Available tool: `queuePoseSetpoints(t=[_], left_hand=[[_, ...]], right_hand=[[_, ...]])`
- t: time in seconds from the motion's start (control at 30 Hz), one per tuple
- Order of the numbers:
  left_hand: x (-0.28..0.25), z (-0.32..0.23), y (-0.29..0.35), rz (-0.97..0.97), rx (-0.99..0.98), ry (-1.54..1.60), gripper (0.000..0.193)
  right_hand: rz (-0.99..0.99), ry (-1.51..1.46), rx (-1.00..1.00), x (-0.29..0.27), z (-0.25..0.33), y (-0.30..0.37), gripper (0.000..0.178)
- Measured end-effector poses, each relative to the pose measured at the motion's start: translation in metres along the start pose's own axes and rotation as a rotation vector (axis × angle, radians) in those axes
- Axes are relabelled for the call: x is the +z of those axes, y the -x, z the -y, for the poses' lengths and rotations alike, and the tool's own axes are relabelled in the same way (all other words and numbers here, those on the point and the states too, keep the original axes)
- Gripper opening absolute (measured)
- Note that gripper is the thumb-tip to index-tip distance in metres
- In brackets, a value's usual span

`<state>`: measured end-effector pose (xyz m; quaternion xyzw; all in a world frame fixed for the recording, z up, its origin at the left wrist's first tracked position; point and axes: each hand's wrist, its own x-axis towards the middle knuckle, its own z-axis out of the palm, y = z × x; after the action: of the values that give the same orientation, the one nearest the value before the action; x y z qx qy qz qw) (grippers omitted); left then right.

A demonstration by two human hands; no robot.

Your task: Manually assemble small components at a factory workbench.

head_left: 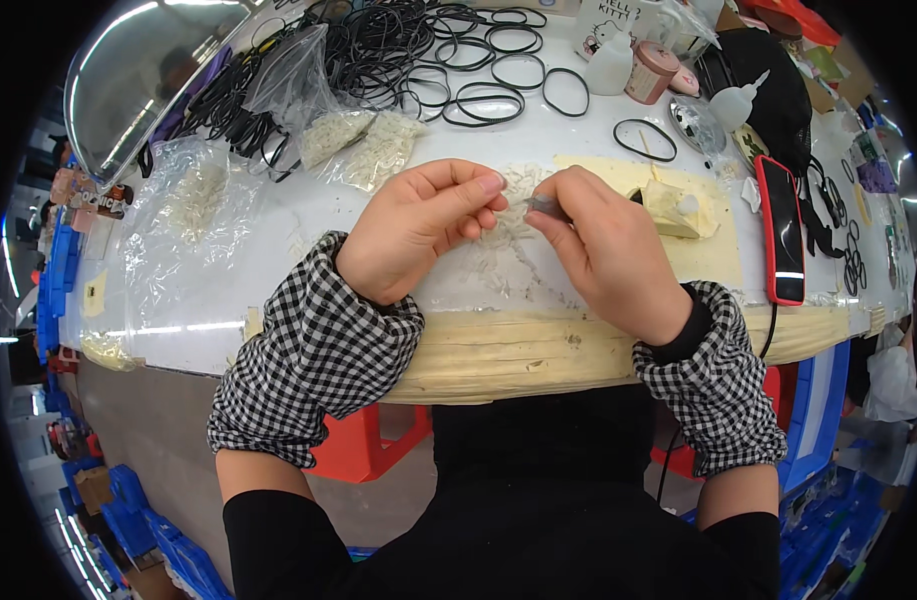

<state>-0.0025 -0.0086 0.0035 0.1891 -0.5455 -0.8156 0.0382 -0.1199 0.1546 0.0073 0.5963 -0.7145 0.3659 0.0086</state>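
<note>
My left hand (pixel 423 220) is closed over the front of the table, its thumb pressed to the curled index finger. Whatever it pinches, if anything, is too small to make out. To its right, a little apart, my right hand (pixel 613 250) grips a small grey piece (pixel 548 207) between thumb and fingers; its kind does not show. Small whitish translucent bits (pixel 513 235) lie scattered on the table beneath and between both hands. Beside my right hand sits a block wrapped in yellowish tape (pixel 678 210), with a small pale lump on top.
Clear plastic bags of pale bits (pixel 363 145) lie behind my left hand, another bag (pixel 193 205) farther left. Black loops (pixel 488 103) heap at the back. A red-edged phone (pixel 780 230) stands right, near squeeze bottles (pixel 610 65). Yellowish tape covers the table's front edge (pixel 518 350).
</note>
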Motion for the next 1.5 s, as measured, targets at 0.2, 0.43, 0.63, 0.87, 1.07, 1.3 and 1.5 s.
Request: queuePoseSetpoints(t=[0.2, 0.43, 0.63, 0.87, 1.07, 1.3, 1.5], left_hand=[[0.001, -0.001, 0.004, 0.188, -0.119, 0.017, 0.019], [0.006, -0.001, 0.005, 0.218, -0.158, 0.029, 0.020], [0.007, -0.001, 0.006, 0.233, -0.133, -0.008, 0.019], [0.009, 0.001, 0.006, 0.143, -0.082, 0.080, 0.019], [0.007, 0.002, 0.005, 0.181, -0.051, 0.120, 0.018], [0.003, 0.001, 0.003, 0.195, 0.009, 0.096, 0.016], [0.001, 0.004, 0.002, 0.145, -0.001, 0.119, 0.015]], right_hand=[[-0.056, -0.161, 0.047, -0.004, 0.002, -0.002, 0.013], [-0.124, -0.266, 0.118, -0.006, 0.010, -0.003, 0.016], [-0.215, -0.230, 0.057, 0.001, 0.013, 0.000, 0.022], [-0.253, -0.038, -0.138, 0.007, 0.005, 0.000, 0.041], [-0.243, -0.012, -0.160, 0.005, 0.001, 0.002, 0.044], [-0.220, -0.068, -0.053, 0.004, 0.005, 0.002, 0.021], [-0.220, -0.096, -0.069, 0.002, 0.008, 0.001, 0.016]])
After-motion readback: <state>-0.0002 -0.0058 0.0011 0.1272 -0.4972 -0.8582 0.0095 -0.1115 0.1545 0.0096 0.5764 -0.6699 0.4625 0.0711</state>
